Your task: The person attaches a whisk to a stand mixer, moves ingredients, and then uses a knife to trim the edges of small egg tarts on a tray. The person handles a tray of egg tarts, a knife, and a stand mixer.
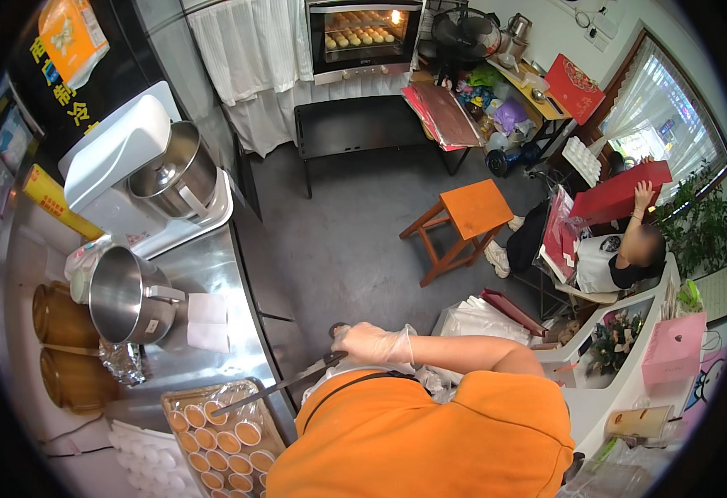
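Note:
My right hand, in a clear plastic glove, is closed around the dark handle of a long knife in front of my orange shirt. The narrow blade points down-left, its tip over a tray of small cakes in paper cups; whether it touches them I cannot tell. Clear plastic film lies at the tray's upper end. A small dark rounded thing shows beside my fingers. My left hand is out of view.
A steel counter on the left holds a mixing bowl, folded paper and a stand mixer. An orange stool stands ahead. At right, a seated person handles a red box. Buns sit in a lit oven.

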`<state>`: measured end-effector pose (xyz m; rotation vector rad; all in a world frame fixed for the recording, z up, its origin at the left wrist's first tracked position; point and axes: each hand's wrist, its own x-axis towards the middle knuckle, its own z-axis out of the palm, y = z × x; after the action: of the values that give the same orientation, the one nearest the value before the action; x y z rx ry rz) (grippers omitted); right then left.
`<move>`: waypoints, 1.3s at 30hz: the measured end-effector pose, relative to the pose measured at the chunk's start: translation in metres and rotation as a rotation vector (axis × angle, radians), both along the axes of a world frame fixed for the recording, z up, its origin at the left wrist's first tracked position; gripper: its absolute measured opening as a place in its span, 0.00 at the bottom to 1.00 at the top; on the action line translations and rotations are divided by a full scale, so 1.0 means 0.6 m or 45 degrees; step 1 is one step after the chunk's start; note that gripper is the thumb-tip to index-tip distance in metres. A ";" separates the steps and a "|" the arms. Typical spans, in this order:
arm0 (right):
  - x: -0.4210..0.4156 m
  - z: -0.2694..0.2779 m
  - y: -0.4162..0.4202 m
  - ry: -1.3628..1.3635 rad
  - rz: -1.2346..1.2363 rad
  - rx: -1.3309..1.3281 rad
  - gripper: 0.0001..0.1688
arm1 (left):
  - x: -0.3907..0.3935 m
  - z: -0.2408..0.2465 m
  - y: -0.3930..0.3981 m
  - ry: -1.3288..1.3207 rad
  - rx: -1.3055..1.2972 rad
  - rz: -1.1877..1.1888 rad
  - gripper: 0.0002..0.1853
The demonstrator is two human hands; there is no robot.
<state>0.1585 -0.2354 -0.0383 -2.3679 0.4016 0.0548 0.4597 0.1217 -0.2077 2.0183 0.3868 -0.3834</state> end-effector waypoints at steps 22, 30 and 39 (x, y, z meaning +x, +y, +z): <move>0.133 -0.103 -0.004 -0.018 -0.007 0.468 0.08 | -0.154 -0.018 0.396 0.131 -0.802 0.966 0.21; 0.307 -0.151 0.059 -0.189 -0.020 0.366 0.09 | -0.263 0.042 0.310 -0.065 -0.068 0.916 0.31; 0.402 -0.200 0.026 -0.415 0.125 0.069 0.11 | -0.417 0.018 0.211 -0.201 0.254 0.495 0.33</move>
<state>0.3995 -0.2199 -0.1583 -2.2884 0.1250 -0.2680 0.2093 0.2484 -0.1969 2.0881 0.7249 0.0578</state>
